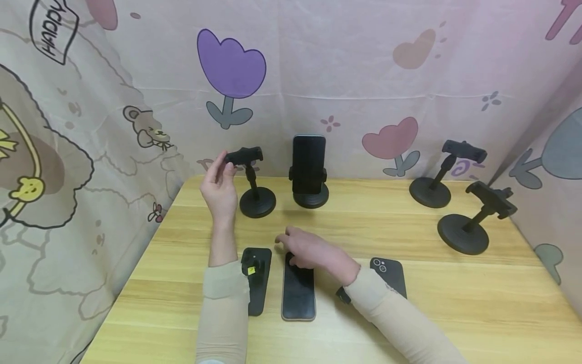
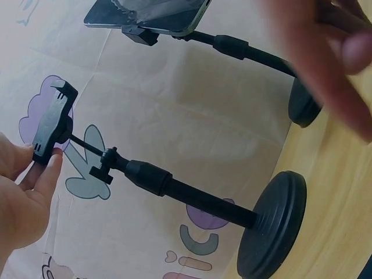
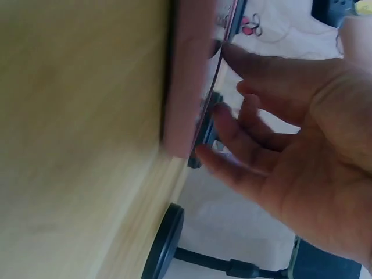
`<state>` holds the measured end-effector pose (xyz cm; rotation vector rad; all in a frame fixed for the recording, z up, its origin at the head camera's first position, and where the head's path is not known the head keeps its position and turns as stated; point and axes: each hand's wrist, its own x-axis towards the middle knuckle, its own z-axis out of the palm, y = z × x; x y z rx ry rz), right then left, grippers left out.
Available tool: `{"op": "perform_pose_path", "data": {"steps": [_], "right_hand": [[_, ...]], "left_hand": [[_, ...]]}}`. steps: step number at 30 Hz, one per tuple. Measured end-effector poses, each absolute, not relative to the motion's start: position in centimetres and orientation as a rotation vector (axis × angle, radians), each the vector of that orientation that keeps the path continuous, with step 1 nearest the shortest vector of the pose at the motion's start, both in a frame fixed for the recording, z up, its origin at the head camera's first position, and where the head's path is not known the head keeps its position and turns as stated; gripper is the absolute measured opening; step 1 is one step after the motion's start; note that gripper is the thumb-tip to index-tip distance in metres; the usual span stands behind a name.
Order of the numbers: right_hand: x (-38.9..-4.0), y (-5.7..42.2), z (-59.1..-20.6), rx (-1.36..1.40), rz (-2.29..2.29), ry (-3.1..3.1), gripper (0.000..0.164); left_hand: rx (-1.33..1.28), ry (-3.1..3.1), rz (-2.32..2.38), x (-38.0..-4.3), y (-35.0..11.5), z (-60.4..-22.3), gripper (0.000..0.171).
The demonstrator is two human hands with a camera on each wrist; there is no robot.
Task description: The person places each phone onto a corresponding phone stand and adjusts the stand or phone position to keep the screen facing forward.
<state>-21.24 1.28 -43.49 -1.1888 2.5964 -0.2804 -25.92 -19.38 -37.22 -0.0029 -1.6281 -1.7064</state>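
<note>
At the back left of the table stands a black phone stand with an upright pole and a round base. My left hand pinches the left end of its empty clamp between thumb and fingers. My right hand hovers low over the far end of a dark-screened phone lying face up. In the right wrist view, the fingertips are right at that phone's pinkish edge, loosely bent and spread, not wrapped round it.
A second stand at the back holds an upright phone. Two more stands, one farther back and one nearer, are at the right. Phones lie by the left sleeve and beside the right sleeve, each partly covered.
</note>
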Motion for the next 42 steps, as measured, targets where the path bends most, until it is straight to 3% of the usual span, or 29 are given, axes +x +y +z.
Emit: {"op": "perform_pose_path", "data": {"steps": [15,26,34,42], "right_hand": [[-20.0,1.6,-43.2,-1.006,-0.02,2.599,0.083],[-21.1,1.7,-43.6,-0.992,-0.222,2.517,0.087],[-21.4,3.3,-42.2,-0.988,-0.567,2.441,0.069],[-21.8,5.1,-39.9,-1.15,-0.771,2.438,0.034]], "left_hand": [[0.006,-1.652,-1.688,-26.0,-19.3,-37.2,0.033],[0.011,-1.657,-1.694,-25.9,-19.3,-37.2,0.033],[0.013,-1.644,-1.699,-25.9,-19.2,-37.0,0.033],[0.019,-1.655,-1.698,-25.9,-19.3,-37.1,0.033]]}}
